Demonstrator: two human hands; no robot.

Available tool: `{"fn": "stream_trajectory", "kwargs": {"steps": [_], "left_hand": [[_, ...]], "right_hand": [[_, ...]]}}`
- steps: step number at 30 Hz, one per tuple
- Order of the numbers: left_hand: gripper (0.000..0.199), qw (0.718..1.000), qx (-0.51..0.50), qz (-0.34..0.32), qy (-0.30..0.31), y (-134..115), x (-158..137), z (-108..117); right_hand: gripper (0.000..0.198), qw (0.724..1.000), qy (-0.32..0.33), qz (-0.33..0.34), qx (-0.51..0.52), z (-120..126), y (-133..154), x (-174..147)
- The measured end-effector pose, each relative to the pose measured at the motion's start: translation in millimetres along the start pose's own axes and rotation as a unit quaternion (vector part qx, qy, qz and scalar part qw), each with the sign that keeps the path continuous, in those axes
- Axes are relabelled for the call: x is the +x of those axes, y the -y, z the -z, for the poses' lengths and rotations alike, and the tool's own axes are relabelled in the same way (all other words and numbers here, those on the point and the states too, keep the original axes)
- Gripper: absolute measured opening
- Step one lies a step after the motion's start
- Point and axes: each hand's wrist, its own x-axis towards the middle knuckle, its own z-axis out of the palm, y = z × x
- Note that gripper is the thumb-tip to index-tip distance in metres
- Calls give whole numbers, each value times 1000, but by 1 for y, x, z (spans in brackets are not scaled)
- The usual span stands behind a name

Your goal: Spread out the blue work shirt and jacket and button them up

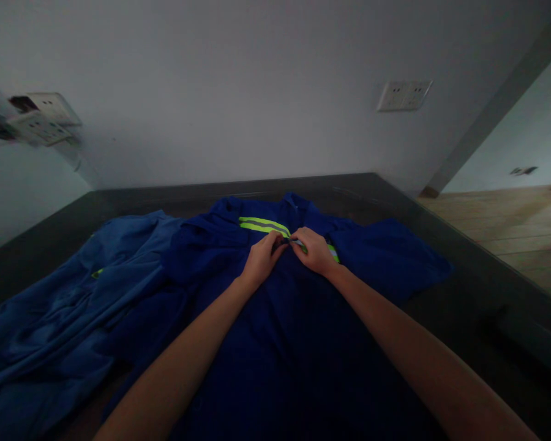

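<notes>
A dark blue work jacket (266, 318) lies spread out in front of me, its collar at the far end and a yellow-green reflective stripe (261, 225) across the chest. My left hand (262, 254) pinches the jacket's front edge at the middle, level with the stripe. Close beside it, my right hand (313, 250) pinches the opposite front edge, where part of the stripe shows between the fingers. The fingertips of both hands nearly meet. Whether a button or another fastener lies between them is too small and dark to make out.
A lighter blue garment (73, 306) lies crumpled at the left, partly against the jacket. Both rest on a dark table (349, 184) by a pale wall with sockets (404, 96). A dark object (528, 337) sits at the right; wooden floor (509, 226) shows beyond.
</notes>
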Motion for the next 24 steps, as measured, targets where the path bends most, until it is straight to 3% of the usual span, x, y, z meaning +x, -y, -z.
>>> {"fn": "stream_trajectory", "kwargs": {"steps": [3,7,11,18,21,24], "left_hand": [[26,1000,-15,-2,6,0,0,0],[15,999,-24,-28,5,0,0,0],[16,999,-43,0,-10,-5,0,3],[16,978,-174,116,-23,-11,20,21],[13,972,-176,150,31,-11,29,33],[9,981,-111,128,97,-19,30,48]], "right_hand": [[9,1000,-7,3,2,0,1,0],[9,1000,-7,14,0,1,3,0],[11,1000,-20,0,3,-1,3,0],[17,981,-128,-136,44,7,-12,6],[20,965,-162,-201,47,16,-20,9],[22,954,-175,-242,40,24,-27,11]]}}
